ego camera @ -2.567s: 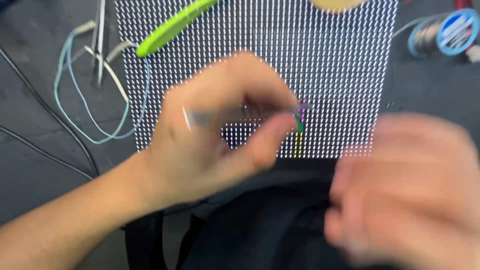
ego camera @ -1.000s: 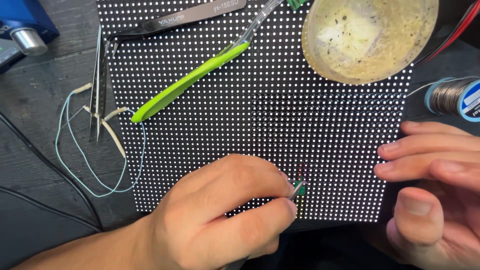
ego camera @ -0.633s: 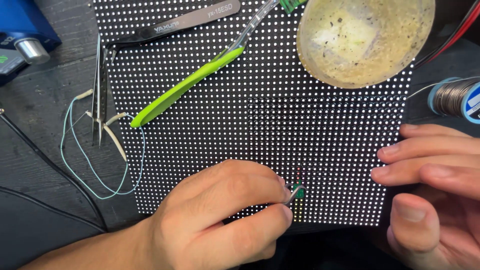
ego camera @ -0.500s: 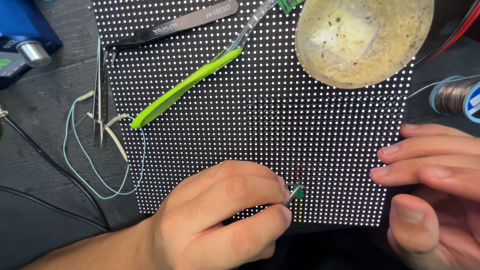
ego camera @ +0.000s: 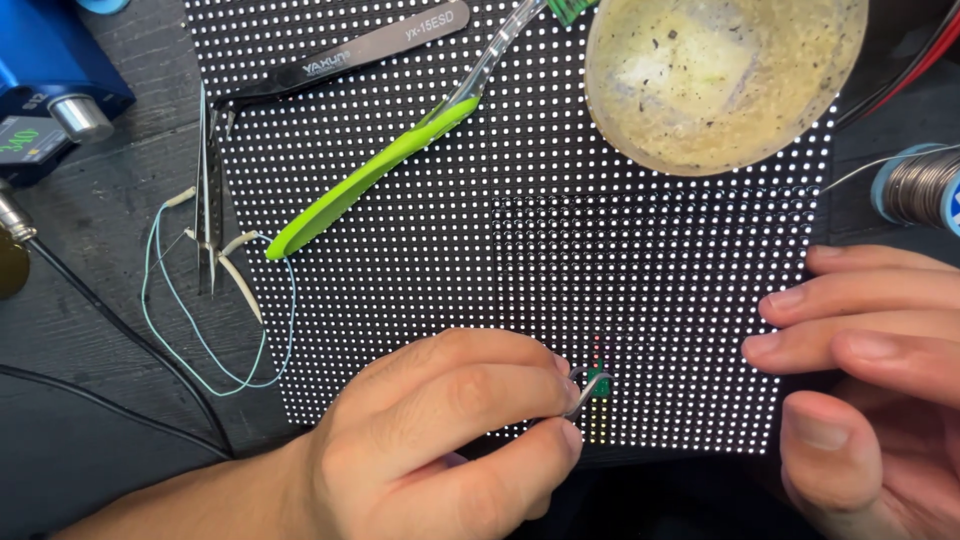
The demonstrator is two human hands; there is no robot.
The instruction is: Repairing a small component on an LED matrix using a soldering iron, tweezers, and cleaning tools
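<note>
While I've got the probe tip on the panel, the trick is keeping it dead steady. Going left to right: blue bench unit (ego camera: 55, 85) sits at the bench's far-left corner, black cables (ego camera: 120, 340) run down the left edge, thin pale-blue wires (ego camera: 200, 330) loop just off the LED panel's (ego camera: 420, 270) left edge, w/ fine tweezers (ego camera: 208, 200) lying across them. Black tweezers (ego camera: 340, 60) and a green-handled tool (ego camera: 360, 185) rest on the panel's upper-left part.

My left hand (ego camera: 440, 440) is closed, fingers pinched tight on a thin metal probe (ego camera: 585, 392); its tip touches the panel near the bottom edge, right by a short column of coloured lit dots (ego camera: 598, 352). To do this well I'd brace the heel of the hand on the bench, press lightly, stay on one pixel row and not skid across neighbours.

The yellowish bowl (ego camera: 720, 80) sits on the panel's top-right corner, solder spool (ego camera: 920, 185) just off the right edge. My right hand (ego camera: 870, 380) rests open at the panel's right edge, fingers spread flat, holding nothing — good for pinning the panel down.

Vs. half a sec ago: barely anything differs. Left hand, probe and right hand sit in the same spots; view nudged only a little.
</note>
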